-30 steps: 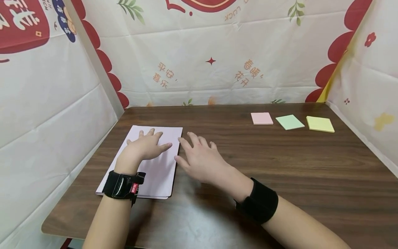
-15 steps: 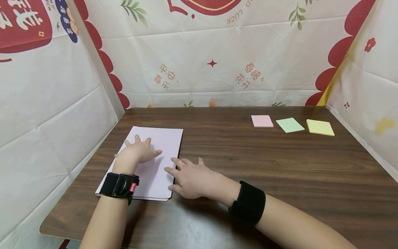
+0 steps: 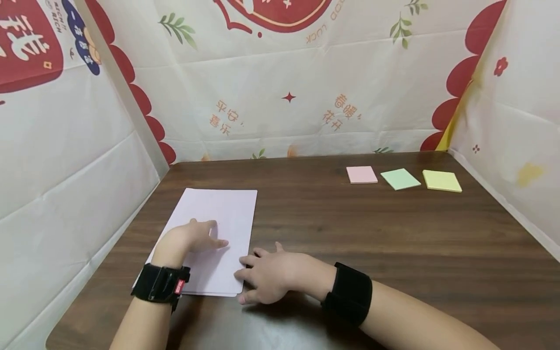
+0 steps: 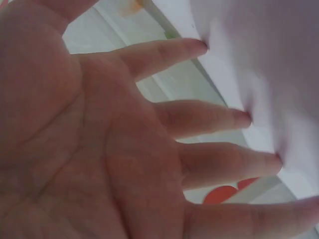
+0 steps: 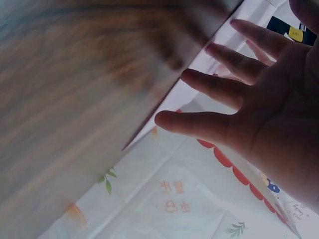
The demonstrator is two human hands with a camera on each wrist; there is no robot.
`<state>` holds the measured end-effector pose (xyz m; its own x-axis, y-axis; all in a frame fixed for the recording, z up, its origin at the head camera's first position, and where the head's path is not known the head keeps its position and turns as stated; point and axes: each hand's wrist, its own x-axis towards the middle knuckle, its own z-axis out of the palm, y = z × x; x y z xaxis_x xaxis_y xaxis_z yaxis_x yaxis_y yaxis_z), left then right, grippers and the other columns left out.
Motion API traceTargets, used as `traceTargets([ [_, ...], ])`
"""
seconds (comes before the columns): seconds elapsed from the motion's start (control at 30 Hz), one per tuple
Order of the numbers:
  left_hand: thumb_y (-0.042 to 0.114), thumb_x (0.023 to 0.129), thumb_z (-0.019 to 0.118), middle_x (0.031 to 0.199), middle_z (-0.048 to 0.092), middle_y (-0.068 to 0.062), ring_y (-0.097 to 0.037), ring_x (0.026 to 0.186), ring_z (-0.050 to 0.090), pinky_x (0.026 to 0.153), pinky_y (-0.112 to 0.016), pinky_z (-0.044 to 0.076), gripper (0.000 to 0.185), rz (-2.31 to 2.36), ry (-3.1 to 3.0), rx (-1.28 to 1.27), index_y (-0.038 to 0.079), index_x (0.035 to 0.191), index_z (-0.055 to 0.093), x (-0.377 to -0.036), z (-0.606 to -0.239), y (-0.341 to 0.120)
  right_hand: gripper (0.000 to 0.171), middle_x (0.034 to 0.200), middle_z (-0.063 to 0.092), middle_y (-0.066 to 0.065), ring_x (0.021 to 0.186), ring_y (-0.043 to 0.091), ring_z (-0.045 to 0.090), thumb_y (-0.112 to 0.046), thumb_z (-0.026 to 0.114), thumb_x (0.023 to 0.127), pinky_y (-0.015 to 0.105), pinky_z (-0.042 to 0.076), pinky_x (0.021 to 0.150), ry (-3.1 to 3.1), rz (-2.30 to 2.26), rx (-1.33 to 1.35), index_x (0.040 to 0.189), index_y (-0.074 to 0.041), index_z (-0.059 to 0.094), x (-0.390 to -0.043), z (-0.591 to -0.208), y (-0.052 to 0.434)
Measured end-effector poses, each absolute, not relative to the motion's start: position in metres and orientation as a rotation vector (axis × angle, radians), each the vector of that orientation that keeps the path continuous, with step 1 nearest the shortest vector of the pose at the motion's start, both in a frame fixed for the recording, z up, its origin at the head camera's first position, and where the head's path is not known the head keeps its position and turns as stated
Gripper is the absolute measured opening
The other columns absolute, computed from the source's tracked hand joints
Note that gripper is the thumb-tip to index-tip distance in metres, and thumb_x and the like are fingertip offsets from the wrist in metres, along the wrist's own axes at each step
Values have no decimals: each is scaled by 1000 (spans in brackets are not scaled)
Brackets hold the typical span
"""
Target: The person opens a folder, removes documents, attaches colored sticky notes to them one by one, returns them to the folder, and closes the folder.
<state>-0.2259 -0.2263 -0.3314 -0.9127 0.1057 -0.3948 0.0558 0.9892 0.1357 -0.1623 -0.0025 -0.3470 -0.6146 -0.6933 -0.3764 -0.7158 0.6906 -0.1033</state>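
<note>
A pale lilac-white paper sheet [image 3: 232, 214], lying over at least one more layer at its near edge, rests on the left of the table. On it are the fingertips of my left hand [image 3: 192, 237], its fingers spread and fairly straight; in the left wrist view the fingertips [image 4: 241, 118] meet the paper surface [image 4: 279, 64]. My right hand [image 3: 273, 274] is at the paper's near right corner, fingers spread. Its fingertips [image 5: 187, 74] line up along the paper's edge in the right wrist view. Neither hand grips anything.
Three sticky note pads lie at the back right: pink [image 3: 361, 175], green [image 3: 400, 179] and yellow [image 3: 442, 181]. The brown wooden table [image 3: 350, 223] is bordered by printed white cloth [image 3: 262, 73] at the back and both sides. Black bands [image 3: 350, 294] circle both wrists.
My right hand has come nearer along the paper's right edge to its near corner. My left hand has slid nearer over the paper. The head view has shifted slightly.
</note>
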Motion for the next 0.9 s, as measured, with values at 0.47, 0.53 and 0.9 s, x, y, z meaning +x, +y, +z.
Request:
traceTargets([
  [0.47, 51, 90, 82, 154, 49, -37, -67, 129, 53, 100, -75, 49, 74, 66, 2798, 287, 12, 148, 60, -184, -336, -171, 74, 144, 56, -1, 137, 11, 57, -71, 58, 99, 71, 39, 118, 2578, 138, -1075, 150, -17, 58, -141, -341, 56],
  [0.53, 51, 89, 83, 155, 47, -37, -67, 130, 51, 98, -74, 50, 76, 53, 2802, 300, 12, 149, 59, -180, -336, -164, 74, 138, 58, -2, 131, 10, 60, -69, 60, 99, 71, 41, 117, 2591, 133, -1097, 148, -14, 61, -138, -341, 65],
  [0.9, 82, 62, 85, 168, 33, -33, -71, 143, 38, 95, -77, 52, 125, -27, 2786, 508, 20, 163, 43, -152, -346, -139, 71, 122, 58, -2, 125, 13, 56, -67, 65, 97, 72, 38, 118, 2658, 103, -1086, 136, -7, 68, -121, -347, 103],
])
